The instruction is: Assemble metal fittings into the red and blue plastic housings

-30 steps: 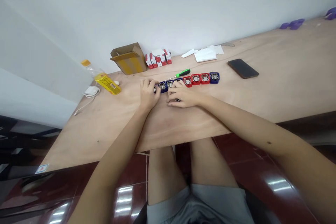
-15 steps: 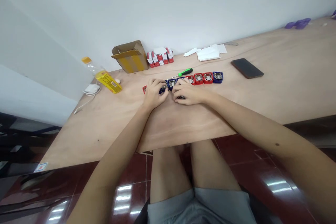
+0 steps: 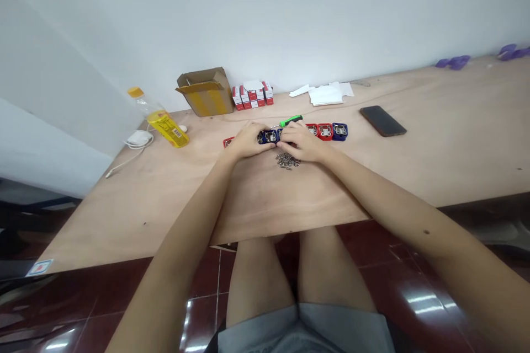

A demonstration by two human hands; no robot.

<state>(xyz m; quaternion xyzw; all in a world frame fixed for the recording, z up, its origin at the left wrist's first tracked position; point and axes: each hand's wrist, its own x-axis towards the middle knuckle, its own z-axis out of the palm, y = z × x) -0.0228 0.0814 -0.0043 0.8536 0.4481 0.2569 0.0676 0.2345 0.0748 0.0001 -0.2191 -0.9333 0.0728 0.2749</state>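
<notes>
Head view: row of blue blocks (image 3: pixel 270 137) and red blocks (image 3: pixel 325 132), metal fittings on top, running left to right across mid-bench (image 3: pixel 265 198). Left hand (image 3: pixel 248 140) half curled at the row's left part, thumb along the near edge of the blue ones; firm hold or mere touch, cannot tell. Right hand (image 3: pixel 301 142) bent over the row's middle, fingertips down at it; grip hidden. Loose small metal pieces (image 3: pixel 287 161) heaped just nearer. Green-and-black screwdriver (image 3: pixel 291 121) just beyond the row.
</notes>
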